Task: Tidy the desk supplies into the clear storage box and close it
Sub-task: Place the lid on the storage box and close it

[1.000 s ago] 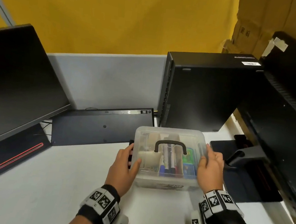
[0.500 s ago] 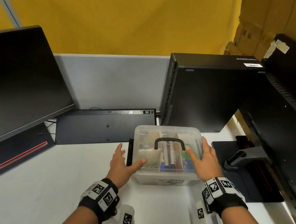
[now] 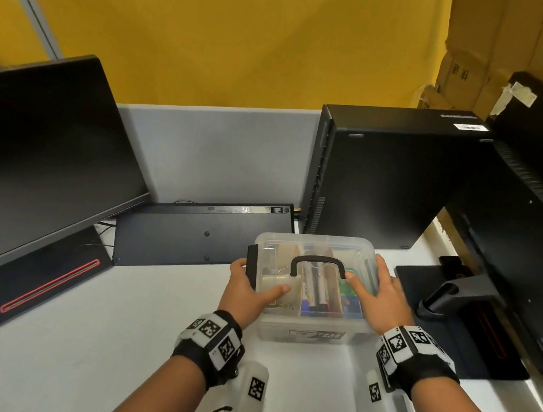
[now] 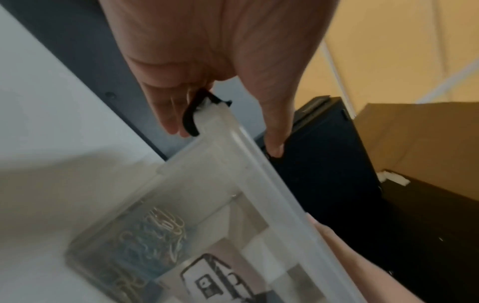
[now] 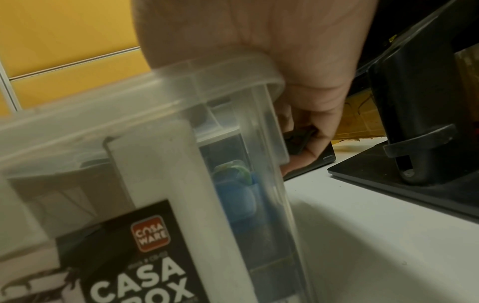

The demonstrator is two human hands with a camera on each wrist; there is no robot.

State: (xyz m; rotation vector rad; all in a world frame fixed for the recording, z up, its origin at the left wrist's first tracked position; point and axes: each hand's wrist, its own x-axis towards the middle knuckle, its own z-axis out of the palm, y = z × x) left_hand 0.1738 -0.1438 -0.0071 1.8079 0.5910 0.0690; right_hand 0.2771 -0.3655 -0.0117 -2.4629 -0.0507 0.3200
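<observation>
The clear storage box (image 3: 318, 246) sits on the white desk with its lid on and its black handle (image 3: 319, 262) lying flat. Markers (image 3: 318, 295) and a green and blue item show through the lid. Paper clips (image 4: 155, 229) lie in the box's left compartment. My left hand (image 3: 245, 289) grips the box's left side, thumb on the lid and fingers on the black left latch (image 4: 190, 116). My right hand (image 3: 386, 297) holds the right edge, thumb on the lid. Its fingers curl around the black right latch (image 5: 300, 141).
A dark monitor (image 3: 38, 154) stands at the left. A black keyboard (image 3: 201, 231) leans upside down behind the box, beside a black PC tower (image 3: 381, 175). A second monitor's stand (image 3: 451, 298) and base sit close to the box's right side.
My right hand slid from lying flat on the lid to the right edge, and its fingers curled down onto the latch. My left fingers closed onto the left latch.
</observation>
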